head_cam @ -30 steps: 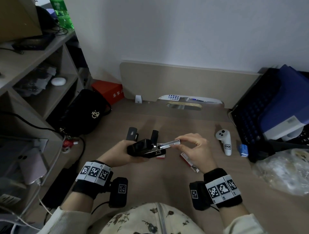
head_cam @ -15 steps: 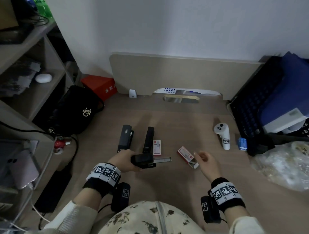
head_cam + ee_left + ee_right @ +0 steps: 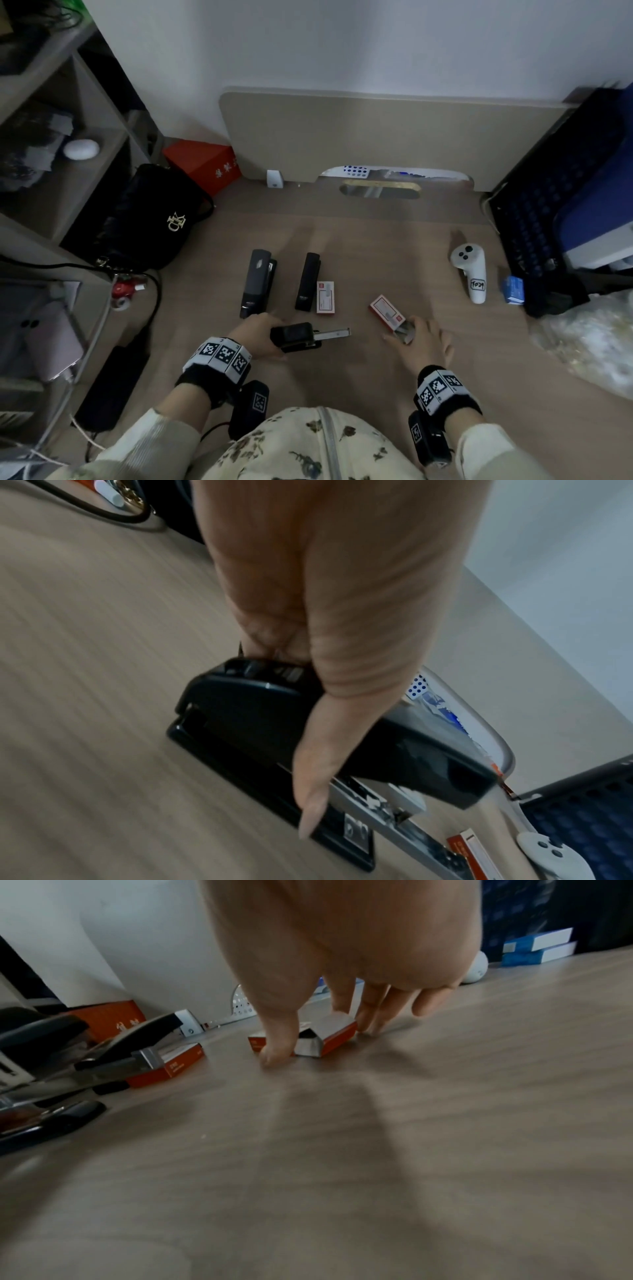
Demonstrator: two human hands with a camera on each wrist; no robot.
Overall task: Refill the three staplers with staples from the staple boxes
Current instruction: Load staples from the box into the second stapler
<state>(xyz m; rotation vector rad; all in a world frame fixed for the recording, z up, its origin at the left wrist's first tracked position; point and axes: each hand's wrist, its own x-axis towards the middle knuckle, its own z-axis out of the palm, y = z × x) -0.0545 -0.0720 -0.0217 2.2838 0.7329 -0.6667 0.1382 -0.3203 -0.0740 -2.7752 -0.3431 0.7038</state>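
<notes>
My left hand (image 3: 260, 334) grips a black stapler (image 3: 294, 337) low over the desk, its metal staple tray (image 3: 334, 333) slid out to the right. In the left wrist view the thumb (image 3: 318, 764) lies across the stapler (image 3: 240, 710) above the tray (image 3: 394, 818). My right hand (image 3: 423, 339) hovers over the open end of a red staple box (image 3: 385, 310). Its thumb (image 3: 277, 1047) and straight fingers (image 3: 369, 1015) stand on either side of the box (image 3: 337, 1035), touching it. Two more black staplers (image 3: 257, 282) (image 3: 308, 281) lie behind, with a closed staple box (image 3: 325, 297) beside them.
A white controller (image 3: 471, 270) and a small blue box (image 3: 513, 289) lie at the right, in front of a dark crate (image 3: 534, 219). A plastic bag (image 3: 582, 342) is at the near right. A black handbag (image 3: 154, 219), cables and shelves (image 3: 51, 171) line the left.
My left hand lowered the stapler from mid-air toward the desk. My right hand let go of the pulled-out tray and moved right and down onto the open staple box.
</notes>
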